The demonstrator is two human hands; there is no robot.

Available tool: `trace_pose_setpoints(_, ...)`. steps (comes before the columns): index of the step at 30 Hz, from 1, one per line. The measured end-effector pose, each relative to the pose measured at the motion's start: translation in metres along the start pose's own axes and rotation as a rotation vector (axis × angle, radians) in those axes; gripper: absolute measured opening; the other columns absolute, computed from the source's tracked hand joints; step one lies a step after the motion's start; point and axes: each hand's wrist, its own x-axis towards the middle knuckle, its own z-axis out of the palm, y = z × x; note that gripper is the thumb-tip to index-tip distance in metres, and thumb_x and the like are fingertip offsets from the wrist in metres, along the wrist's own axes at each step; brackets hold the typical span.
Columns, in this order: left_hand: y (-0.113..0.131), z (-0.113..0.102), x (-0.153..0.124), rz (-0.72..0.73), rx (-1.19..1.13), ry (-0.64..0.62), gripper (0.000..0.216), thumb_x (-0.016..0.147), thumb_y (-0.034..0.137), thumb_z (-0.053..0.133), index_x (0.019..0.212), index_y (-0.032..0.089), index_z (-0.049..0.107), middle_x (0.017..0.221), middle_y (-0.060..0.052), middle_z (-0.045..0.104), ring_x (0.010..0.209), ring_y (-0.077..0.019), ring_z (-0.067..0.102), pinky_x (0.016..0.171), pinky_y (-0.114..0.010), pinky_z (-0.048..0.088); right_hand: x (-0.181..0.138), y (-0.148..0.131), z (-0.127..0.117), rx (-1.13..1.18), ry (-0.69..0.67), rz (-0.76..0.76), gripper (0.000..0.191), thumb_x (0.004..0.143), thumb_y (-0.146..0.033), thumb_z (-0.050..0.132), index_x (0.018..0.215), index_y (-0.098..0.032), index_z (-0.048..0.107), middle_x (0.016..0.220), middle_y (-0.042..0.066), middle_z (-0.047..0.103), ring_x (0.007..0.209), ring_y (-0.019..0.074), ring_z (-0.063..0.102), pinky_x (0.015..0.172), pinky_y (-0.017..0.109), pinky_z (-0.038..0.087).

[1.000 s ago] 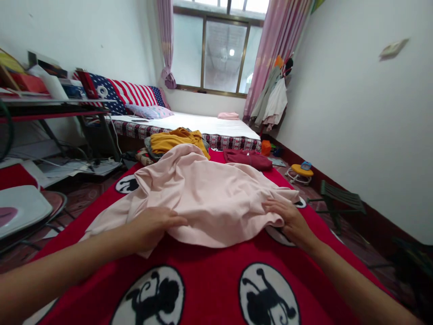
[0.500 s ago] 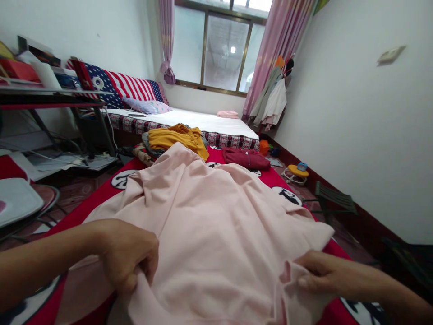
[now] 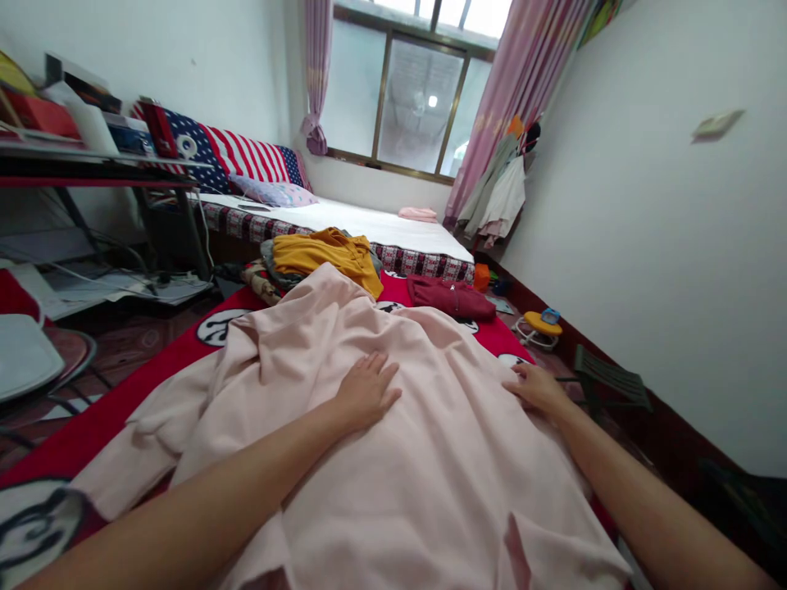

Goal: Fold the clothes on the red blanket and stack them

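A large pale pink garment [image 3: 399, 459] lies spread over a red blanket [image 3: 123, 393] with black-and-white round patterns. My left hand [image 3: 367, 389] rests flat on the middle of the garment, fingers stretched out. My right hand [image 3: 536, 387] lies flat on the garment's right edge, fingers out, holding nothing. Beyond the pink garment sit a mustard-yellow garment [image 3: 325, 252] on a small pile and a dark red garment [image 3: 452, 297].
A bed [image 3: 369, 225] with a white sheet and flag-pattern pillows stands under the window. A cluttered shelf [image 3: 92, 168] runs along the left wall. Clothes [image 3: 495, 192] hang at the right by the pink curtain. A toy [image 3: 541, 321] and a small green stool [image 3: 608, 381] stand on the floor at right.
Both hands had gripped the garment's near edge and pulled it toward me. They have let go and now lie flat farther up on the cloth, which covers more of the blanket.
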Motion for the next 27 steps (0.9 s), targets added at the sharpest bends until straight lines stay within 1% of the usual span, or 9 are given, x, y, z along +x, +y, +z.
trace_pose_setpoints(5, -0.002, 0.017, -0.006, -0.001, 0.025, 0.083, 0.054, 0.096, 0.043, 0.040, 0.143, 0.016, 0.047, 0.153, -0.017, 0.035, 0.142, -0.0318, 0.031, 0.118, -0.047, 0.021, -0.009, -0.016, -0.034, -0.039, 0.026, 0.069, 0.021, 0.075, -0.031, 0.059, 0.080, -0.016, 0.072, 0.079, 0.011, 0.070, 0.074, 0.0253, 0.064, 0.059, 0.031, 0.040)
trace_pose_setpoints(10, -0.003, 0.015, -0.004, 0.003, 0.017, 0.098, 0.053, 0.096, 0.043, 0.041, 0.141, 0.017, 0.048, 0.152, -0.017, 0.037, 0.141, -0.0321, 0.032, 0.117, -0.047, 0.022, -0.048, -0.056, -0.084, 0.066, 0.723, -0.027, 0.033, 0.081, -0.039, 0.058, 0.102, -0.017, 0.069, 0.089, 0.013, 0.071, 0.079, 0.0273, 0.064, 0.067, 0.034, 0.043)
trace_pose_setpoints(12, -0.004, 0.015, -0.003, 0.010, 0.004, 0.110, 0.053, 0.095, 0.043, 0.044, 0.140, 0.017, 0.049, 0.151, -0.016, 0.039, 0.140, -0.0324, 0.034, 0.116, -0.048, 0.024, -0.079, -0.079, -0.084, 0.057, 0.581, -0.283, 0.025, 0.083, -0.036, 0.057, 0.095, -0.018, 0.069, 0.086, 0.010, 0.071, 0.075, 0.0237, 0.065, 0.067, 0.031, 0.043)
trace_pose_setpoints(14, -0.004, 0.015, -0.003, 0.021, -0.004, 0.129, 0.052, 0.094, 0.042, 0.045, 0.139, 0.017, 0.050, 0.149, -0.016, 0.042, 0.139, -0.0324, 0.037, 0.116, -0.048, 0.026, -0.110, -0.102, -0.076, -0.032, 0.027, -0.551, 0.011, 0.080, -0.028, 0.058, 0.076, -0.023, 0.067, 0.072, 0.003, 0.069, 0.061, 0.0180, 0.062, 0.056, 0.027, 0.038)
trace_pose_setpoints(16, -0.003, 0.016, -0.003, 0.025, -0.005, 0.156, 0.050, 0.095, 0.042, 0.044, 0.138, 0.017, 0.051, 0.147, -0.016, 0.044, 0.137, -0.0322, 0.039, 0.115, -0.048, 0.027, -0.127, -0.122, -0.069, -0.137, -0.276, -0.609, 0.012, 0.078, -0.025, 0.060, 0.068, -0.024, 0.065, 0.066, 0.000, 0.067, 0.059, 0.0169, 0.061, 0.053, 0.026, 0.034)
trace_pose_setpoints(19, -0.003, 0.017, -0.002, 0.029, 0.001, 0.187, 0.047, 0.096, 0.042, 0.042, 0.134, 0.016, 0.054, 0.145, -0.016, 0.046, 0.135, -0.0319, 0.040, 0.114, -0.048, 0.028, -0.119, -0.147, -0.066, -0.084, -0.155, -0.523, 0.015, 0.084, -0.034, 0.060, 0.081, -0.023, 0.069, 0.081, 0.003, 0.070, 0.070, 0.0188, 0.064, 0.057, 0.026, 0.038)
trace_pose_setpoints(22, -0.004, 0.017, -0.003, 0.041, -0.001, 0.195, 0.047, 0.095, 0.041, 0.044, 0.133, 0.016, 0.054, 0.145, -0.017, 0.046, 0.135, -0.0322, 0.041, 0.114, -0.049, 0.029, -0.094, -0.172, -0.061, -0.007, 0.060, -0.417, 0.052, 0.084, -0.049, 0.060, 0.125, -0.018, 0.058, 0.117, 0.012, 0.066, 0.089, 0.0248, 0.067, 0.069, 0.031, 0.046)
trace_pose_setpoints(25, -0.006, 0.016, -0.004, 0.056, -0.001, 0.188, 0.046, 0.094, 0.038, 0.047, 0.134, 0.016, 0.054, 0.145, -0.016, 0.047, 0.135, -0.0317, 0.041, 0.114, -0.049, 0.029, -0.086, -0.203, -0.041, -0.076, 0.035, -0.396, 0.086, 0.078, -0.060, 0.062, 0.148, -0.018, 0.034, 0.126, 0.016, 0.062, 0.093, 0.0304, 0.067, 0.072, 0.035, 0.048)
trace_pose_setpoints(27, -0.007, 0.015, -0.004, 0.069, 0.000, 0.173, 0.048, 0.091, 0.038, 0.051, 0.134, 0.016, 0.054, 0.145, -0.016, 0.046, 0.135, -0.0319, 0.041, 0.115, -0.048, 0.029, -0.087, -0.219, -0.026, -0.148, -0.008, -0.442, 0.085, 0.078, -0.058, 0.063, 0.149, -0.020, 0.033, 0.121, 0.014, 0.066, 0.089, 0.0312, 0.068, 0.068, 0.035, 0.048)
